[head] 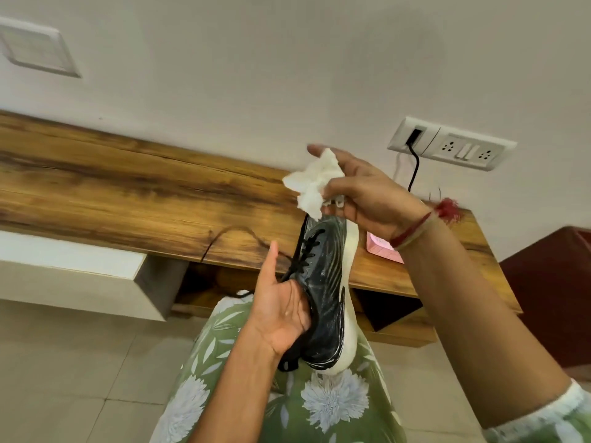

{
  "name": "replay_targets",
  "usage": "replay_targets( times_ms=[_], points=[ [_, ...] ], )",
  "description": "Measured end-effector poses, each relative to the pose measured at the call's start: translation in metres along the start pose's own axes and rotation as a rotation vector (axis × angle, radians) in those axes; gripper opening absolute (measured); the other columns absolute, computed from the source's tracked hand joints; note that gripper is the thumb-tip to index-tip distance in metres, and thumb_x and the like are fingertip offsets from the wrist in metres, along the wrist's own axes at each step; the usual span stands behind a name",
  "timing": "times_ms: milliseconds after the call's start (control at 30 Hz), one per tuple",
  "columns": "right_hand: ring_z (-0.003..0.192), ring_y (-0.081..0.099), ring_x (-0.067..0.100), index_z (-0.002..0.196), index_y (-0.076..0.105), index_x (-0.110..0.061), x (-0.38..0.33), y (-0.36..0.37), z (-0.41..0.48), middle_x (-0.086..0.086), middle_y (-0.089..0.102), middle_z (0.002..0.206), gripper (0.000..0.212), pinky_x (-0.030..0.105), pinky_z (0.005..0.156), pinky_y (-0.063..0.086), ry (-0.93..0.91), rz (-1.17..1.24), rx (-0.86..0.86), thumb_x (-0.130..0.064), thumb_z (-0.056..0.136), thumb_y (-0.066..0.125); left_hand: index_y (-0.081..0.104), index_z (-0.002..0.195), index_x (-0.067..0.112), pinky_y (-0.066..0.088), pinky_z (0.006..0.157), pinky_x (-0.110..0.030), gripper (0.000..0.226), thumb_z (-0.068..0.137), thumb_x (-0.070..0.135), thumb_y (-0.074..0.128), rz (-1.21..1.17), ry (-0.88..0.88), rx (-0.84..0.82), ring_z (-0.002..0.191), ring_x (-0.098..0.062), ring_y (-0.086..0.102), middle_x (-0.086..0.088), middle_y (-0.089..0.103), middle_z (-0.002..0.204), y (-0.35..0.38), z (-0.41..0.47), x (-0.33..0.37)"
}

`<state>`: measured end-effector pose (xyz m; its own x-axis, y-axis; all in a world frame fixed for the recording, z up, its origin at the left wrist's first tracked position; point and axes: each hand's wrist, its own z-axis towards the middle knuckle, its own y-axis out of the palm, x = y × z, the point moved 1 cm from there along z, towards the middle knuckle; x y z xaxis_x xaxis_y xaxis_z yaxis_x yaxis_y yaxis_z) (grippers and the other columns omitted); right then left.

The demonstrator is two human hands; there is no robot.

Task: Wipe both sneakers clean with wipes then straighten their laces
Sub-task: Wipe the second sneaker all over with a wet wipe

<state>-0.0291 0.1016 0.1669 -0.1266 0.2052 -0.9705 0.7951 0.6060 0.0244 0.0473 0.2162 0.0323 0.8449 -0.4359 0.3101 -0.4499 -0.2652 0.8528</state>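
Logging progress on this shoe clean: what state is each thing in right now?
Black sneaker with white sole: held toe-up, heel down over the lap.
Black laces: loose, one end trailing left.
Crumpled white wipe: bunched, at the toe.
Left hand: holds the sneaker at its opening.
Right hand: pinches the wipe.
Black plug: plugged into the white wall socket.

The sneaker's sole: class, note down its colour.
The sole is white, against the black upper of the sneaker; the head view shows it best.
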Motion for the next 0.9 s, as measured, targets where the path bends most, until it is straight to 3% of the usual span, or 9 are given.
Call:
replay_targets(
  times_ms=[167, 267, 367, 467, 533, 600, 700, 800, 900],
  points=[
    [0.088, 0.067, 0.015, 0.111, 0.058, -0.008, 0.040, -0.031, -0.037, 0.011, 0.063, 0.112, 0.035, 0.021, 0.066, 0.057, 0.044, 0.157, 0.209, 0.014, 0.085, 0.050, 0.060, 0.129, 0.006, 0.038, 0.105, -0.041, 0.089, 0.079, 0.077, 0.044, -0.136, 0.031, -0.041, 0.113, -0.029, 0.057, -0.018, 0.058, 0.130, -0.004, -0.003, 0.009],
    [0.084, 0.067, 0.011, 0.106, 0.062, -0.009, 0.065, -0.039, -0.060, 0.008, 0.067, 0.102, 0.025, 0.019, 0.065, 0.054, -0.062, -0.023, 0.392, 0.005, 0.087, 0.055, 0.062, 0.126, 0.006, 0.050, 0.094, -0.041, 0.083, 0.080, 0.073, 0.046, -0.178, 0.031, -0.055, 0.102, -0.029, 0.064, -0.018, 0.064, 0.119, -0.003, -0.005, 0.012],
    [0.090, 0.064, 0.007, 0.106, 0.062, -0.015, 0.086, -0.033, -0.072, -0.005, 0.065, 0.095, 0.030, 0.023, 0.074, 0.054, -0.269, -0.312, 0.582, 0.007, 0.087, 0.055, 0.061, 0.126, 0.008, 0.053, 0.088, -0.042, 0.067, 0.085, 0.060, 0.050, -0.175, 0.021, -0.053, 0.097, -0.028, 0.066, -0.016, 0.066, 0.113, -0.003, -0.006, 0.013],
    [0.089, 0.054, -0.015, 0.119, 0.058, -0.020, 0.101, -0.013, -0.078, -0.014, 0.062, 0.100, 0.048, 0.007, 0.077, 0.044, -0.411, -0.659, 0.584, 0.010, 0.082, 0.056, 0.059, 0.127, 0.008, 0.049, 0.093, -0.042, 0.052, 0.089, 0.043, 0.047, -0.125, 0.026, -0.031, 0.100, -0.026, 0.065, -0.014, 0.066, 0.113, -0.002, -0.005, 0.014],
    [0.093, 0.049, -0.023, 0.121, 0.057, -0.022, 0.111, -0.002, -0.082, -0.007, 0.060, 0.115, 0.051, 0.003, 0.080, 0.043, -0.430, -0.733, 0.545, 0.010, 0.081, 0.058, 0.059, 0.126, 0.007, 0.048, 0.094, -0.039, 0.051, 0.090, 0.040, 0.045, -0.107, 0.035, -0.020, 0.100, -0.025, 0.065, -0.014, 0.067, 0.112, -0.001, -0.005, 0.014],
    [0.106, 0.048, -0.017, 0.121, 0.060, -0.020, 0.119, 0.006, -0.087, -0.004, 0.053, 0.130, 0.050, 0.007, 0.092, 0.041, -0.404, -0.798, 0.494, 0.009, 0.080, 0.059, 0.060, 0.123, 0.005, 0.049, 0.092, -0.037, 0.050, 0.092, 0.040, 0.042, -0.115, 0.031, -0.023, 0.096, -0.024, 0.066, -0.014, 0.069, 0.108, 0.000, -0.004, 0.012],
    [0.119, 0.049, 0.000, 0.126, 0.058, -0.021, 0.130, 0.009, -0.090, -0.006, 0.057, 0.128, 0.055, 0.018, 0.105, 0.035, -0.366, -0.877, 0.420, 0.009, 0.080, 0.057, 0.063, 0.118, 0.005, 0.051, 0.089, -0.034, 0.048, 0.090, 0.039, 0.043, -0.116, 0.037, -0.013, 0.091, -0.023, 0.068, -0.014, 0.070, 0.104, 0.000, -0.003, 0.012],
    [0.114, 0.049, -0.007, 0.121, 0.059, -0.026, 0.128, 0.004, -0.092, -0.008, 0.059, 0.122, 0.055, 0.012, 0.101, 0.035, -0.350, -0.807, 0.442, 0.011, 0.081, 0.056, 0.064, 0.117, 0.006, 0.052, 0.088, -0.036, 0.048, 0.087, 0.038, 0.045, -0.106, 0.055, 0.004, 0.088, -0.024, 0.069, -0.014, 0.070, 0.103, 0.000, -0.003, 0.012],
    [0.099, 0.053, -0.009, 0.115, 0.063, -0.024, 0.123, -0.005, -0.090, -0.007, 0.063, 0.106, 0.056, 0.005, 0.085, 0.039, -0.376, -0.753, 0.555, 0.016, 0.077, 0.052, 0.068, 0.106, 0.008, 0.054, 0.083, -0.033, 0.043, 0.094, 0.039, 0.041, -0.110, 0.065, 0.031, 0.082, -0.022, 0.069, -0.011, 0.071, 0.094, -0.002, -0.003, 0.011]
  ],
)
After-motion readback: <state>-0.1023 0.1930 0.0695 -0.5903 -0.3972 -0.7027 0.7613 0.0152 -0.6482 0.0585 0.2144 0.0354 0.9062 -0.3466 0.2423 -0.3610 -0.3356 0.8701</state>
